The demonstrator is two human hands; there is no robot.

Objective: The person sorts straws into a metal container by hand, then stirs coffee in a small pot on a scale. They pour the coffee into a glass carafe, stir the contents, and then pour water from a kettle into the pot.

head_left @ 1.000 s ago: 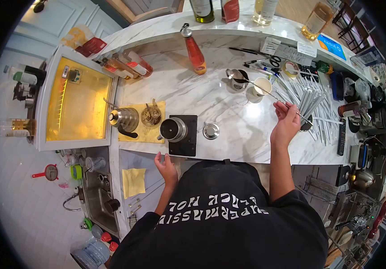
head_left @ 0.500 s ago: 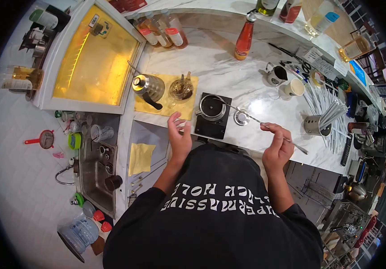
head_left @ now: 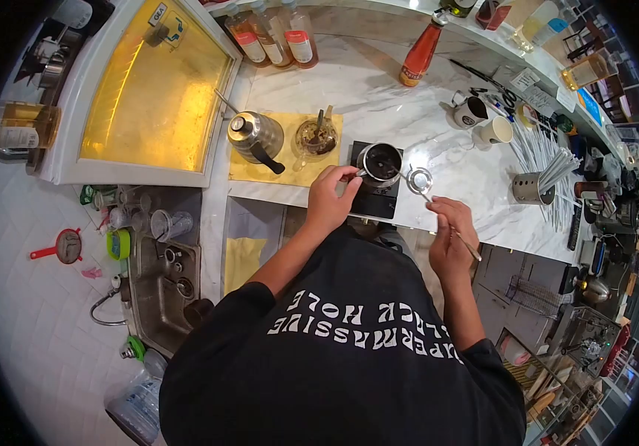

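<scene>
My left hand pinches the handle of a small metal pitcher with dark liquid in it. The pitcher is over a black scale. In my right hand is a long thin metal spoon, its far end near the pitcher's right side. Just right of the pitcher, a small round metal strainer lies on the marble counter. Left of it, a glass vessel with brown grounds and a steel gooseneck kettle stand on a yellow cloth.
A red bottle stands at the back. To the right are a dark-filled jug, a paper cup and a metal holder with straws. A yellow-lit cabinet and a sink are on the left.
My left hand has moved up and right and taken hold of the pitcher's handle. The spoon has come out of the pitcher. The whole view has shifted slightly.
</scene>
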